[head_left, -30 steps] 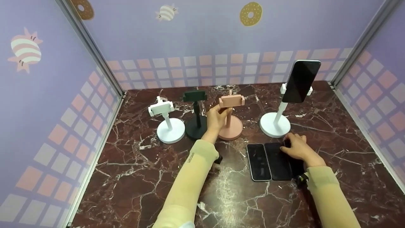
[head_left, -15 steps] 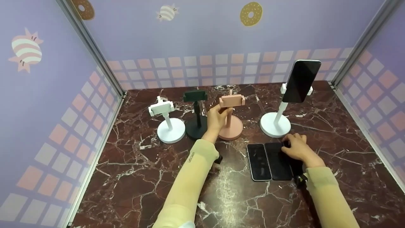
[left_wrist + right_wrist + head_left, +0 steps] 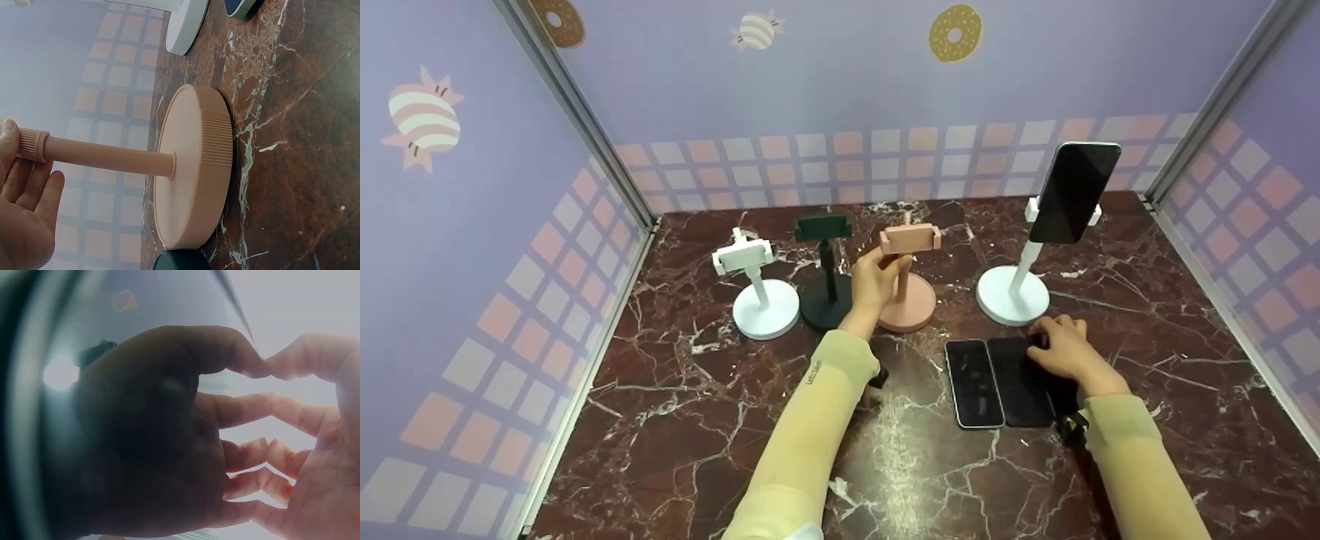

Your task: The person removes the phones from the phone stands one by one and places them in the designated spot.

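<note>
My left hand (image 3: 873, 283) grips the pole of a pink phone stand (image 3: 916, 306), just under its cradle. In the left wrist view the thumb and fingers hold the ribbed collar (image 3: 32, 144), and the round base sits flat on the table. My right hand (image 3: 1065, 349) rests its fingertips on the dark screen of a phone (image 3: 1063, 396) lying face up, partly hidden by hand and wrist. In the right wrist view, the fingertips (image 3: 271, 373) meet their own reflection in the glass. Two more phones lie beside it: a silver-edged phone (image 3: 976, 386) and a black phone (image 3: 1021, 390).
Left of the pink stand are a black stand (image 3: 825, 227) and a white stand (image 3: 765, 309), both with bare cradles. At the right a taller white stand (image 3: 1012, 296) bears an upright phone (image 3: 1076, 193). Patterned partition walls (image 3: 840, 97) enclose the marble table (image 3: 697, 450).
Over the last second my right hand shifts very slightly on the phone. My left hand and the stands stay where they are.
</note>
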Tool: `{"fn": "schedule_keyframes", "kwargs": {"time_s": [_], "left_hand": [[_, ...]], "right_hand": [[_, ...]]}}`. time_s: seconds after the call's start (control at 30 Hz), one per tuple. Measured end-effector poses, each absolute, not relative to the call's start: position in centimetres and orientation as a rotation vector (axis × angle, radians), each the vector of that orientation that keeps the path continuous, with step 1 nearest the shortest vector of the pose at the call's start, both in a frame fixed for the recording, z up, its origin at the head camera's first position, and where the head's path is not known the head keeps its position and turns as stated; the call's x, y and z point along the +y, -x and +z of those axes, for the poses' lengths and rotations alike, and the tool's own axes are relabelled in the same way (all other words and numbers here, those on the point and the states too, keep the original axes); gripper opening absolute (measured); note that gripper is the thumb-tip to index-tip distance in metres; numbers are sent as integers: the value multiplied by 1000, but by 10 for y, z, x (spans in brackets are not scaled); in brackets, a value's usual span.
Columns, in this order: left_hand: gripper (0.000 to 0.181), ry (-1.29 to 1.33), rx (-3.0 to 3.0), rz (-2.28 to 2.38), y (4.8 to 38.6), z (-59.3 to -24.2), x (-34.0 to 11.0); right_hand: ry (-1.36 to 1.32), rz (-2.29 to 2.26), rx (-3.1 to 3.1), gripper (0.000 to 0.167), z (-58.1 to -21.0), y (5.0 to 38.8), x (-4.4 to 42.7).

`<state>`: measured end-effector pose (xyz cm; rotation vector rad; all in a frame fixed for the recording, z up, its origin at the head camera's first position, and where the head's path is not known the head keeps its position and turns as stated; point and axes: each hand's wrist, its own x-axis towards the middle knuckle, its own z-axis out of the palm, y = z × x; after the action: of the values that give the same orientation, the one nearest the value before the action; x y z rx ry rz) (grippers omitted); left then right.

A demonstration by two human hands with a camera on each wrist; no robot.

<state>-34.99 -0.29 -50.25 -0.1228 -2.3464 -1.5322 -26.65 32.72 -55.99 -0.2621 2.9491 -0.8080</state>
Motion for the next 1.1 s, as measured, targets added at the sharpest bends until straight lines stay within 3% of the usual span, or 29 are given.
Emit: {"fn": "schedule_keyframes", "kwargs": {"time_s": [1.1], "left_hand": [[25,101,-2327,-1527,348,-503,-1]], "right_hand": [[216,-792,2922,33,-558,267,328]]}}
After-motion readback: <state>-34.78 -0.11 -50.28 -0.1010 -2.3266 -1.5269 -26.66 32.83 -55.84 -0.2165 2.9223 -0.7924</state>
